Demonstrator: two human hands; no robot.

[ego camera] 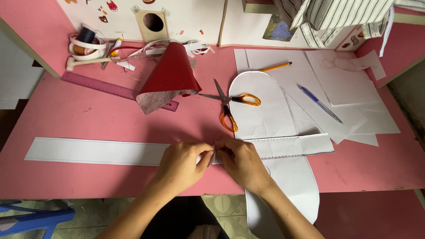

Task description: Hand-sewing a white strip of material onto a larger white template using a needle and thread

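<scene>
Left hand (pixel 182 160) reaches in from 7 o'clock, fingers pinched on the long white paper strip (pixel 97 151) lying across the pink surface (pixel 88 119). Right hand (pixel 241 160) enters from 5 o'clock, pinching the same strip at the join, which its fingers hide. Orange scissors (pixel 230 104) lie at 12 o'clock.

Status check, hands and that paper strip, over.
Left hand, right hand both pinching white strip mid-length. Strip flat on pink table. Scissors behind, clear.
</scene>
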